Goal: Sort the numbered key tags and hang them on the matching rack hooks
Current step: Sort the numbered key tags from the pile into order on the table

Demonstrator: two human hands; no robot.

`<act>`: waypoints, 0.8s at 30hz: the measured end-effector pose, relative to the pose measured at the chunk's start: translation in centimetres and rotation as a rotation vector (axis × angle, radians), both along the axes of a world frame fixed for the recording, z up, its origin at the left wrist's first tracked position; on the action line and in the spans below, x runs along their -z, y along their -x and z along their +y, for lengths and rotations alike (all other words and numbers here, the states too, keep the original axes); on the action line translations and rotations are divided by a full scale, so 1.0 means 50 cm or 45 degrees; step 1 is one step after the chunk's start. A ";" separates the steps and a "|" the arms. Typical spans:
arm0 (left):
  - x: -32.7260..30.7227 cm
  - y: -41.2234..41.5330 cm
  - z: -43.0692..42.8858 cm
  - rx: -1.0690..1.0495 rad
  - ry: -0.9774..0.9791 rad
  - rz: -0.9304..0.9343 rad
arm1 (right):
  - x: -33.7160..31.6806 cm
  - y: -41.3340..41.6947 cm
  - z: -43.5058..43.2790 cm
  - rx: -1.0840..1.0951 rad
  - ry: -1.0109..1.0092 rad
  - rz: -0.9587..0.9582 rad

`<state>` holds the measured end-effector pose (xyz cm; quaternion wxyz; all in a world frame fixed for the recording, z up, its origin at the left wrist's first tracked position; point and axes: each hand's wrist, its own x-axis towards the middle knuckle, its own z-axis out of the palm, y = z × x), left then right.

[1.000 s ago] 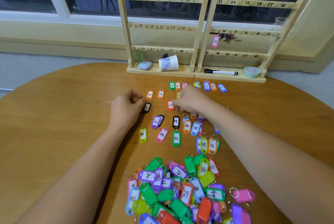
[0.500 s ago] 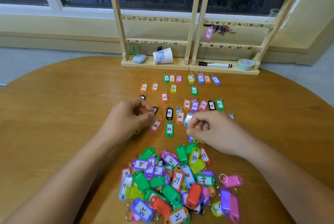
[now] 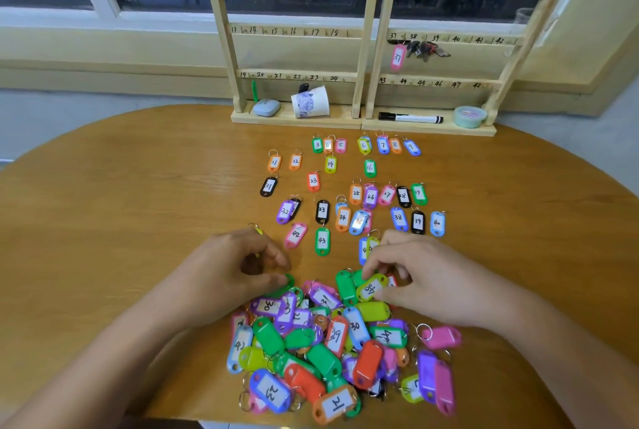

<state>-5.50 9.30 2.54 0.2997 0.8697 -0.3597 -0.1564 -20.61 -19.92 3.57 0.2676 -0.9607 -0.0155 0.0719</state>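
Head view: both hands have pulled back from the sorted rows [image 3: 345,186] to the loose pile [image 3: 328,342] at the near edge of the table [image 3: 103,221]. The right hand [image 3: 425,276] now pinches yellow-green tag 48 [image 3: 371,288] in a closed grip on the pile. The left hand [image 3: 238,269] curls at a green tag [image 3: 288,281] on the pile's rim, its grip unclear. Sorting is probably only mid-way: the rack [image 3: 366,48] carries just tag 37 [image 3: 397,57].

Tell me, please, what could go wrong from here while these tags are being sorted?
The right hand has its grip on yellow-green tag 48 in the tangled pile; linked rings might drag neighbours into the sorted rows. The orange tag 21 lies near the table edge and could be knocked off. The overlapping tags beside 34 hide numbers, inviting mix-ups.
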 end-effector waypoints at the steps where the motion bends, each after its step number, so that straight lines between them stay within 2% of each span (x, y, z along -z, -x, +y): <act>1: -0.001 0.001 0.002 0.007 -0.025 0.007 | 0.001 0.000 0.000 0.007 -0.003 -0.018; 6: 0.002 0.000 0.003 0.028 -0.075 -0.016 | 0.003 0.006 -0.004 0.049 -0.058 -0.070; 10: 0.004 0.000 0.000 0.043 -0.111 -0.077 | 0.012 0.014 -0.021 0.142 -0.251 -0.120; 17: 0.006 0.004 -0.011 0.021 -0.188 -0.101 | 0.027 0.040 -0.042 0.478 -0.706 -0.296; 20: 0.003 0.005 -0.017 0.011 -0.239 -0.111 | 0.029 0.055 -0.063 0.640 -0.791 -0.354; 24: -0.008 0.002 -0.025 0.005 -0.277 -0.062 | 0.036 0.072 -0.078 0.845 -0.835 -0.255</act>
